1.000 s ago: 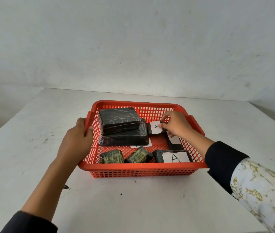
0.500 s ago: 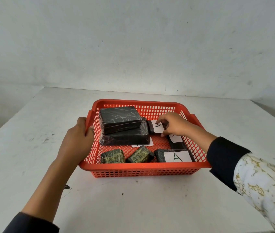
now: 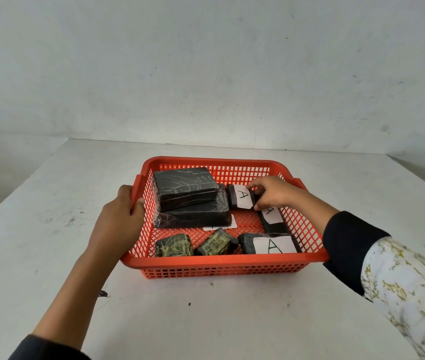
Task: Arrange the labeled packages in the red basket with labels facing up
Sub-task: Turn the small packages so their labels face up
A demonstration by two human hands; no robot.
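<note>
A red mesh basket (image 3: 221, 262) stands on the white table. My left hand (image 3: 121, 222) grips its left rim. My right hand (image 3: 275, 193) reaches into the back right and pinches a small black package (image 3: 240, 195) whose white "A" label faces up. Below my fingers lies a second "A" package (image 3: 272, 216), and a third (image 3: 271, 245) rests at the front right, label up. Two large black packages are stacked at the back left (image 3: 185, 188), the lower one (image 3: 198, 215) showing a label edge underneath. Two small greenish wrapped packages (image 3: 173, 245) (image 3: 216, 242) sit at the front.
The white table (image 3: 206, 320) spreads around the basket, with a few dark specks near the front. A pale wall (image 3: 206, 74) rises right behind the table's far edge.
My right hand has lowered the small "A" package and turned it flat beside the stacked large packages. My left hand has stayed on the rim.
</note>
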